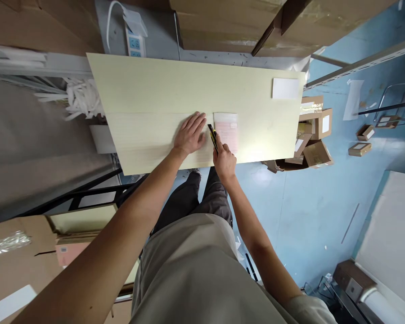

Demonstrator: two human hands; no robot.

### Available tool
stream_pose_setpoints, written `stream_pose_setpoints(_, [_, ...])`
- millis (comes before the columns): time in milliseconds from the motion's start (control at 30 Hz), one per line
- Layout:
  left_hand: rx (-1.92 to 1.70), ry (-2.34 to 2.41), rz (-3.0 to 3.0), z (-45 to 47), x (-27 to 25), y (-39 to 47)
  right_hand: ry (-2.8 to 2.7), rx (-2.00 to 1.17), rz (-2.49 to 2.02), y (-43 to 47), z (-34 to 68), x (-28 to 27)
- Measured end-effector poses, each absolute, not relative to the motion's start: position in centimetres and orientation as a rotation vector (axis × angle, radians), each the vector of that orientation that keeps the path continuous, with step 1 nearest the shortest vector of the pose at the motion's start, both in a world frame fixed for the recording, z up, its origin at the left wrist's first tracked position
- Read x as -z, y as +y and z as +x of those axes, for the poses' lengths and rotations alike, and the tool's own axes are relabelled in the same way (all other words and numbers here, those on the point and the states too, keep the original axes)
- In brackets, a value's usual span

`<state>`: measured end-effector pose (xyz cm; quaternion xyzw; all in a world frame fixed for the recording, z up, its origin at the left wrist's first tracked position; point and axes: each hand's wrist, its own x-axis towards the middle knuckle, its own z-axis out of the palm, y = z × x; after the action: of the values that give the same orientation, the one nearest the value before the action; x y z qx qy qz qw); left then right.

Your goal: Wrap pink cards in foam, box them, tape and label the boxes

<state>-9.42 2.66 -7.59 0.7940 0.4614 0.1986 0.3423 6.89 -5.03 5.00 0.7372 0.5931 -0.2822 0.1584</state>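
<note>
My left hand (191,132) lies flat on a pale yellow board (148,90), palm down, its fingers stretched out toward the far edge. In my right hand (225,159) is a black and yellow utility knife (212,136), held with the index finger along its body. The knife's tip points away from me, close to the left hand's fingertips. Beside the knife lies a pink printed paper (227,130) in a clear sleeve, partly covered by my right hand. Farther right on the board rests a white rectangular card (285,88).
Large cardboard boxes (222,27) stand behind the board, next to a white power strip (135,42). White strips (83,96) hang in a bunch at the left. Small cartons (319,154) are piled off the board's right end, above the blue floor (263,198).
</note>
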Motion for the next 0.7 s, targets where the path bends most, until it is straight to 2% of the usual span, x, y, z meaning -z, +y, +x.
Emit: stream_pose_setpoints(700, [-0.512,1.211,2.05,-8.8,7.3,2.6,1.606,0.9,1.857,-12.7,6.7,-12.0])
